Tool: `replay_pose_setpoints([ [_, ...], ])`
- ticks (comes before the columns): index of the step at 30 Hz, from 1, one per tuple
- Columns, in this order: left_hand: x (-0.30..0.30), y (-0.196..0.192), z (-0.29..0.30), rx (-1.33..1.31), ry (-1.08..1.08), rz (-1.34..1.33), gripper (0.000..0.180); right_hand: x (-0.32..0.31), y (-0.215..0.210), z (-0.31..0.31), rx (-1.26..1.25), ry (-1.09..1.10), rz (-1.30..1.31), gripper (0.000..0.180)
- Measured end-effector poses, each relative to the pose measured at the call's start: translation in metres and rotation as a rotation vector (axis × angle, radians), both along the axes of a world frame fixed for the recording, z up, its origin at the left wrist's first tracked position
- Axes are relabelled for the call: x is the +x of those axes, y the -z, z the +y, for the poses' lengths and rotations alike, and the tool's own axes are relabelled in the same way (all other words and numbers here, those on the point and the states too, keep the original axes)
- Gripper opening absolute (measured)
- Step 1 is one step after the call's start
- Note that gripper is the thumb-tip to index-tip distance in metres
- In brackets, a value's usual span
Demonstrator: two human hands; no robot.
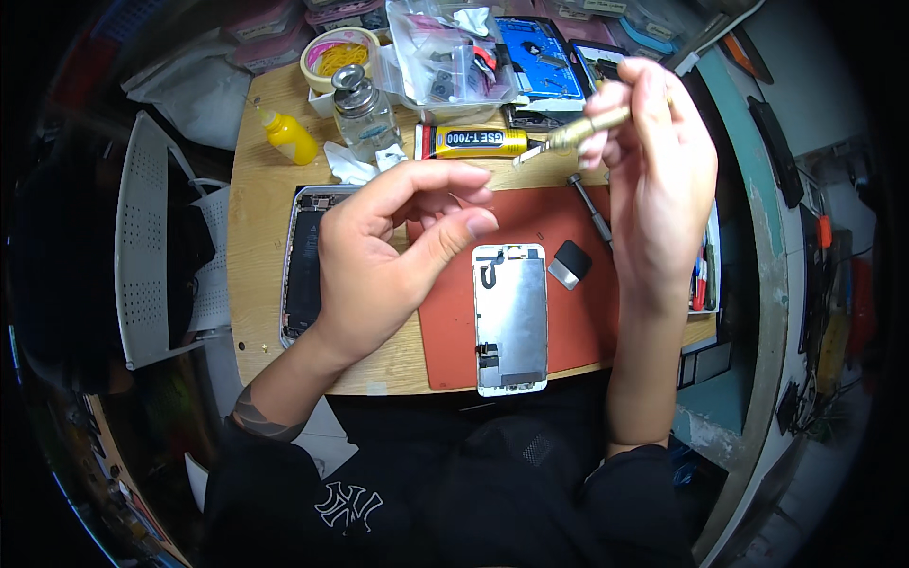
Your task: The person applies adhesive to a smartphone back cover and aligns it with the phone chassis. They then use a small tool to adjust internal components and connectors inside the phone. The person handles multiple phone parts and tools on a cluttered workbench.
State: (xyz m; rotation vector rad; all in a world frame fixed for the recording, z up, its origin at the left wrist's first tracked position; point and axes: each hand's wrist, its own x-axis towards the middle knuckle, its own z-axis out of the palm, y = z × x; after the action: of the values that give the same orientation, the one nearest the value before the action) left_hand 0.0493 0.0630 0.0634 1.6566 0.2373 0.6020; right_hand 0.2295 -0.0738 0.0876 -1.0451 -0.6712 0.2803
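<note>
My right hand [658, 180] is raised over the red mat [578, 322] and grips a brass-coloured tool [573, 134] whose tip points left. My left hand [388, 251] hovers with curled fingers, thumb near the forefinger; whether it pinches something tiny I cannot tell. Below the hands a phone screen assembly [511, 317] lies back-side up on the mat. A phone body [303, 265] with its dark battery showing lies partly under my left hand. A small black and grey part [570, 264] rests on the mat.
A yellow glue tube [472, 141], a glass liquid dispenser [363, 112], a yellow squeeze bottle [290, 137], a tape roll [338, 57], clear bags of parts [450, 57] and a screwdriver [592, 206] sit at the far side. A white perforated chair [147, 237] stands to the left.
</note>
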Motion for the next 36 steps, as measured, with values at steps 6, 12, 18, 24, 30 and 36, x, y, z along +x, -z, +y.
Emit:
replay_pose_setpoints([
  [6,-0.003,0.003,-0.006,0.231,-0.020,-0.169,0.024,-0.041,0.013,-0.010,-0.074,0.105,-0.029,0.032],
  [12,-0.009,-0.005,-0.002,0.289,0.065,-0.051,0.024,-0.042,0.026,-0.019,-0.005,0.083,-0.115,0.034],
  [18,-0.010,-0.005,0.001,0.292,0.124,-0.040,0.023,-0.044,0.026,-0.020,-0.008,0.115,-0.175,0.037],
  [24,-0.010,-0.007,0.004,0.308,0.123,0.018,0.021,-0.045,0.022,-0.021,-0.145,0.220,-0.403,0.039],
  [30,-0.007,-0.003,0.004,0.412,0.074,0.003,0.022,-0.050,0.016,-0.025,-0.229,0.264,-0.511,0.042],
  [36,0.000,0.002,0.002,0.416,0.095,0.002,0.018,-0.050,0.025,-0.025,-0.248,0.216,-0.486,0.036],
])
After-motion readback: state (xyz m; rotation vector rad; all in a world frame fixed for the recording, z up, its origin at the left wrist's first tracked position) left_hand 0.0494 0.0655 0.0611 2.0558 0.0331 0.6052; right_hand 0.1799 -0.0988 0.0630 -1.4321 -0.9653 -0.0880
